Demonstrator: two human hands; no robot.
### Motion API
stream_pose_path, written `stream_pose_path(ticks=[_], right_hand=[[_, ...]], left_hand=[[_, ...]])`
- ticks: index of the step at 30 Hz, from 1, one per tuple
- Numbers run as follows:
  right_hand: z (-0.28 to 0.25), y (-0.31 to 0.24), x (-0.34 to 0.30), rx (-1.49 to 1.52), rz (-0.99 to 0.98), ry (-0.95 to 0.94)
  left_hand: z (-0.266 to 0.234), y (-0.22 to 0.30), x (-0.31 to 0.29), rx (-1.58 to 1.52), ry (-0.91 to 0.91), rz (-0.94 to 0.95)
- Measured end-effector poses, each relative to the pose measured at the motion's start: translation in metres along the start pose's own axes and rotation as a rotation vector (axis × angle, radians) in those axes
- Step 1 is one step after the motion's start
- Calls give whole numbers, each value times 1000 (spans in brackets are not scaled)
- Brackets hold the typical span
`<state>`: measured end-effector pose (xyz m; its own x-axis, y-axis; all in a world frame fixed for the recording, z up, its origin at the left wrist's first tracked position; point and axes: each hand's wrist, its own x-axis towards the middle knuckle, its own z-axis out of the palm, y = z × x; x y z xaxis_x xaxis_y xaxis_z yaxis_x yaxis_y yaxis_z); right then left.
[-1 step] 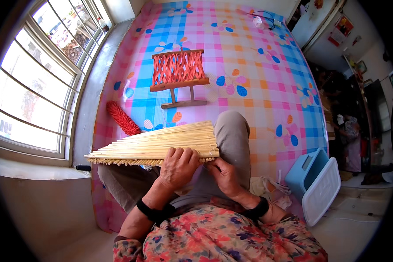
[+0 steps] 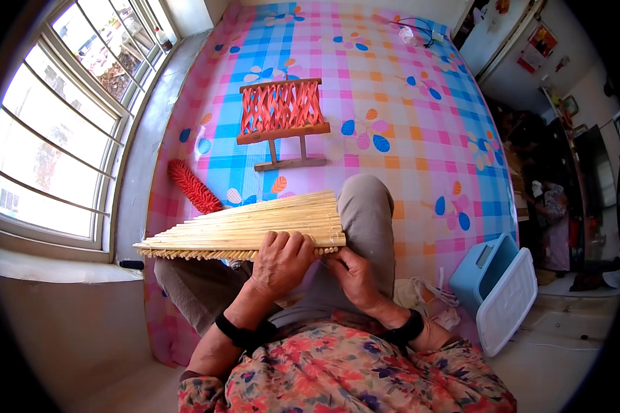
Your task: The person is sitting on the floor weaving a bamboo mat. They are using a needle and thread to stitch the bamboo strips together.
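A pink, blue and orange checked sheet (image 2: 420, 151) printed with leaves spreads out in front of the person, beside a barred window (image 2: 55, 151) on the left. On it stand a folding stool (image 2: 282, 120) with a red woven seat and, nearer, a red shaggy duster (image 2: 194, 187); a blue plastic bin (image 2: 467, 275) with a white lid (image 2: 508, 303) sits to the right.

The stalk mat (image 2: 255, 230), pale stalks laid side by side, lies across the lap, its right end against the right knee (image 2: 365, 199) and its narrow end toward the window. It looks light and fairly stiff along the stalks, likely to flex across them; the dry stalks seem smooth and could crack if squeezed hard. The near edge appears the surest hold, with support beneath.

The left hand (image 2: 280, 265) has its grip closed over that edge, fingers on top, back of the hand upward. The right hand (image 2: 357, 279) is at the near right corner, its grip narrow, thumb and fingers drawn together; what it pinches cannot be told. Both elbows bend, forearms angling inward.
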<state>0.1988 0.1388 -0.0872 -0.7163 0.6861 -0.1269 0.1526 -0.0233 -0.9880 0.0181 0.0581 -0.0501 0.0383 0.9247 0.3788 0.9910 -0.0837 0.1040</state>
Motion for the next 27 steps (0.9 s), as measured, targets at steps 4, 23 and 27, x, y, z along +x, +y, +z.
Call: stream_pose_path(ticks=[4,23,27], right_hand=[[-3,-14,14,-278,-335,64],[-14,-14,24,-888,-730,51],[-16,-9,18,-871,-717,40]], left_hand=[[-2,-5,6,25,48,-20],[3,-12,13,7,4,59],[2,-5,9,-3,-6,31]])
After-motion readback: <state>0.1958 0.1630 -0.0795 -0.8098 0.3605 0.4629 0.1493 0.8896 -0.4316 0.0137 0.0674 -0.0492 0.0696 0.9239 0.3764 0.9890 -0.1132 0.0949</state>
